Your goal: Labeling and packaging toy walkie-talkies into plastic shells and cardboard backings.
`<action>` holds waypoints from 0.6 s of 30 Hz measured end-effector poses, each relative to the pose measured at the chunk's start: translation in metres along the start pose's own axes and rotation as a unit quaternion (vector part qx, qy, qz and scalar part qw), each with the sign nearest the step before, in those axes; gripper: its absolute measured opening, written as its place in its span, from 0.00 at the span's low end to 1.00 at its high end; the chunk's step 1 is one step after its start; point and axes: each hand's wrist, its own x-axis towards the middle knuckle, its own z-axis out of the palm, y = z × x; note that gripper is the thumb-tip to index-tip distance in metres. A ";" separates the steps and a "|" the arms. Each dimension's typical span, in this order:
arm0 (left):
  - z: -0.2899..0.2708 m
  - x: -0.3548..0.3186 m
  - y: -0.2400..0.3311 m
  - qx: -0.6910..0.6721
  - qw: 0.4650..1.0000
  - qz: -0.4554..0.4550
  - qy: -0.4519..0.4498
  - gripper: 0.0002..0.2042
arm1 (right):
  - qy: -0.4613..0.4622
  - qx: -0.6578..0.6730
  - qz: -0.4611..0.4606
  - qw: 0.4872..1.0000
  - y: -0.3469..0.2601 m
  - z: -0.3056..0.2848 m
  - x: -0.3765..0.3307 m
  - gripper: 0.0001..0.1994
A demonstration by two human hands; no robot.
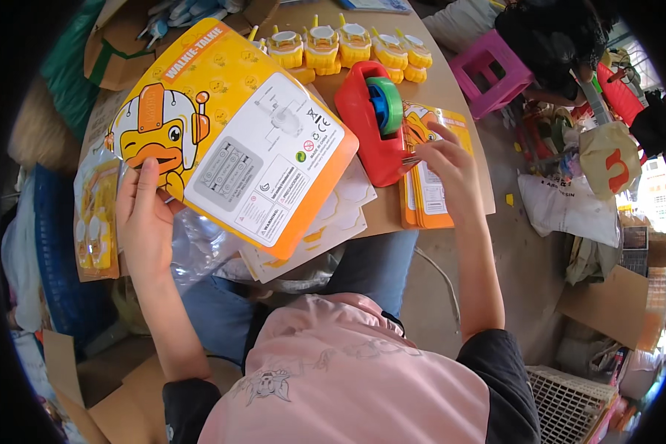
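Worktop (383, 213): is stretching out in front of the person, flat and brown, and is carrying many of the things.
Stool (492, 74): is standing on the floor (507, 251) past the right side of the worktop, showing bright pink.
Big card (233, 133): is tilting up over the near left part of the worktop, showing a cartoon duck and a white box of small print, and is hiding part of some pale sheets (311, 248).
Card pile (429, 196): is lying on the right part of the worktop, just beside the tape holder (359, 111).
Tape holder: is sitting between the big card and the card pile, looking red and chunky.
Left hand (146, 214): is holding the big card by its left edge; its grip is pinching, with the thumb pressing on the front.
Right hand (448, 159): is reaching to the near end of the tape holder; its fingers are bending close together, but I cannot tell if its grip is pinching tape.
Toys (322, 44): are standing in a row at the far side, yellow with round white tops.
Tape roll (391, 107): is resting inside the tape holder, showing green around blue.
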 end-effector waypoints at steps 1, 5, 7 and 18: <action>0.000 0.000 -0.002 -0.003 1.000 0.005 0.001 0.12 | 0.005 0.028 0.014 1.000 -0.004 -0.001 -0.006 0.08; 0.006 0.001 -0.007 -0.015 0.999 0.013 0.025 0.11 | -0.017 0.068 0.106 0.992 0.003 0.004 -0.022 0.09; 0.004 0.002 -0.008 -0.015 1.000 0.020 0.000 0.12 | -0.013 0.070 0.114 0.991 0.005 0.004 -0.024 0.08; 0.045 -0.018 -0.015 0.065 0.996 0.037 0.043 0.10 | -0.111 0.148 -0.159 0.970 -0.107 0.027 -0.044 0.06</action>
